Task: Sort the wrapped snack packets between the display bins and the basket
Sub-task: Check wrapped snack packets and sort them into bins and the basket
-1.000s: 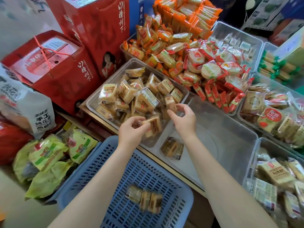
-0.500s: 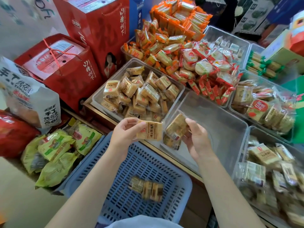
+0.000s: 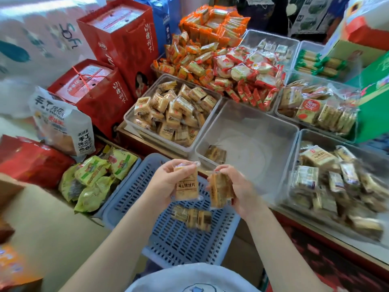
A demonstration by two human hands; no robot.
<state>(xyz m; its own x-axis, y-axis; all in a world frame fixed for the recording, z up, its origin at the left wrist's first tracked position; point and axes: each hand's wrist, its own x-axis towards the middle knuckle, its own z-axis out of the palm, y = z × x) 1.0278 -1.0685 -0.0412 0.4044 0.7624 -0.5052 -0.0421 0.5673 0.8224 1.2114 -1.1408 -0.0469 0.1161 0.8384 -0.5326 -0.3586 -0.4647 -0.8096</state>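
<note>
Currently held: two clear-wrapped tan biscuit packets, both above the blue perforated plastic basket.

- Left hand: fingers curled round a pale packet with printed label, label facing up.
- Right hand: fingers pinching a darker, browner packet, held edge-on, just beside the first but apart from it.

Basket contents: one cluster of dark-wrapped packets on the basket floor, directly below the hands; the count is blurred, perhaps three.

Display bins on the counter:
- Clear plastic bin, left: heaped with pale tan packets of the labelled kind.
- Clear plastic bin, centre: nearly bare, a single brown packet in its near-left corner.
- Clear bin, right: full of mixed wrapped packets, blurred.
- Rear bins: orange and red-and-white wrapped snacks, piled high.

Progress, as judged: early. Few packets sit in the basket, one in the centre bin, and the left bin remains full. Likely remaining: assigning the two held packets, then working through the heap.
</note>
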